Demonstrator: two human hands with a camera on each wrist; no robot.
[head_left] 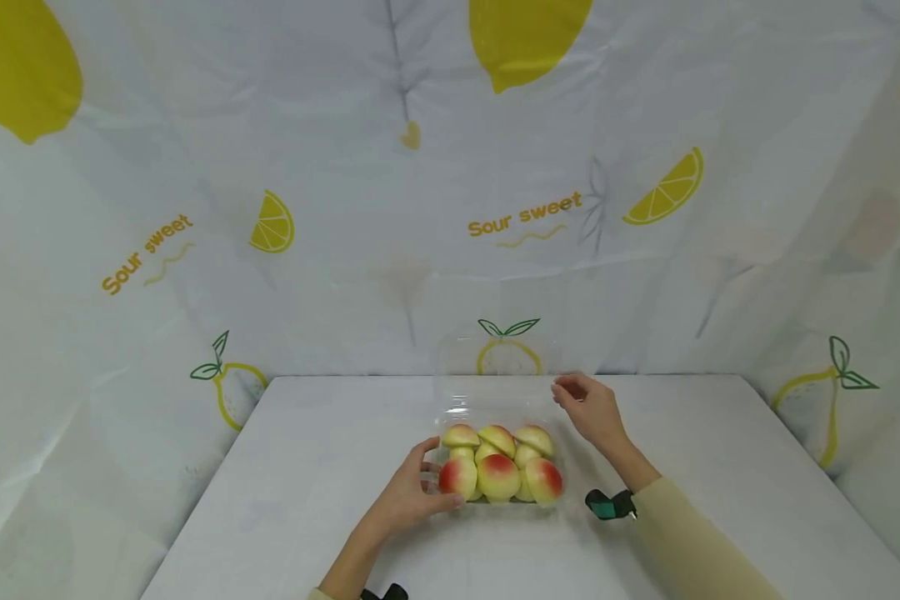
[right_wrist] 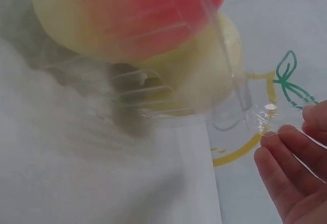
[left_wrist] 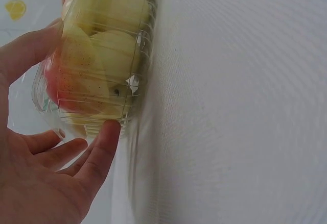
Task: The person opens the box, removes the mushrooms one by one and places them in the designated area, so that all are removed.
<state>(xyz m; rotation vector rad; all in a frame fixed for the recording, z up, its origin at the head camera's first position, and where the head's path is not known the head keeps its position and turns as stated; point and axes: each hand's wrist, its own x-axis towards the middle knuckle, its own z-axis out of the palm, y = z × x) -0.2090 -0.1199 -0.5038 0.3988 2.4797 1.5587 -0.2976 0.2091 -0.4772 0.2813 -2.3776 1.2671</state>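
Observation:
A clear plastic clamshell box sits on the table, packed with several yellow peaches blushed red. Its transparent lid stands raised at the back. My left hand holds the box at its left end, thumb at the front corner and fingers along the side. In the left wrist view, fingertips press the ribbed plastic wall. My right hand is at the lid's right edge, and the right wrist view shows its fingers and thumb pinching the thin clear rim.
The white table reaches back to a hanging cloth printed with lemons and lettering. Dark bands are on both wrists, and the right one hangs beside the box.

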